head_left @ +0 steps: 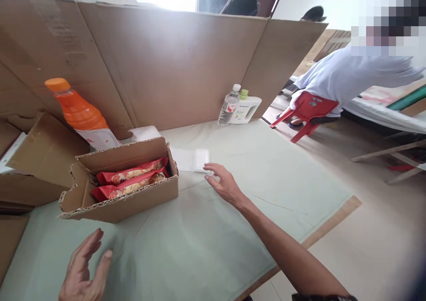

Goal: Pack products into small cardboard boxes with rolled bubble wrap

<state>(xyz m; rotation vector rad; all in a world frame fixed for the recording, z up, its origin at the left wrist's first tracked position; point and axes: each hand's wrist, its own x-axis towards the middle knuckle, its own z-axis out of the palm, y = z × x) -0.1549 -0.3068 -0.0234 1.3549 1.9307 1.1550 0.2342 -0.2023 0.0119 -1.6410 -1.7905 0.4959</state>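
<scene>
A small open cardboard box (146,199) sits on the pale green mat (213,243); inside lie two red snack packets (133,181) side by side. My right hand (224,184) hovers open just right of the box, fingertips close to a flat white packet (191,160) lying on the mat. Near the front edge, my left hand (84,270) is open with fingers spread, a little in front of the box, holding nothing.
An orange soda bottle (80,112) leans behind the box. A clear water bottle (229,106) and a white jug (246,108) stand against the cardboard wall (173,65). Another cardboard box (36,159) is at left. A person sits on a red stool (308,108) at right.
</scene>
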